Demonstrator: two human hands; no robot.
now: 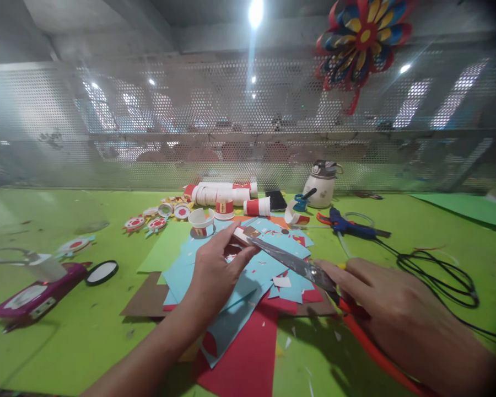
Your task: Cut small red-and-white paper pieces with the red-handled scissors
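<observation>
- The person's left hand (215, 270) reaches over a heap of light-blue and red paper sheets (248, 286) on the green table (86, 336); its fingers are pinched closed on a small piece of paper (243, 236) at the fingertips.
- The right hand (392, 309) lies low at the right, fingers curled shut around the orange handles of a pair of long steel-bladed scissors (301, 267).
- The scissor blades slant up and to the left from the right hand, and their tips meet the small piece of paper just beside the left fingertips; whether the blades are parted cannot be told.
- The small piece of paper thus lies between the two hands, held by the left and well apart from the right.
- Behind the heap stand small white paper cups with red bands (225, 208), and behind them a stack of white cups (221, 194) lies on its side.
- A blue and orange glue gun (349, 225) lies right of the heap, its black cord (438, 275) coiling past the right hand.
- A white jar with a grey lid (322, 184) stands near the perforated metal screen (149, 121).
- A magenta device (37, 295) and a black-rimmed round lens (102, 272) lie at the far left.
- A red, blue and yellow paper flower (361, 38) hangs at the top of the screen.
</observation>
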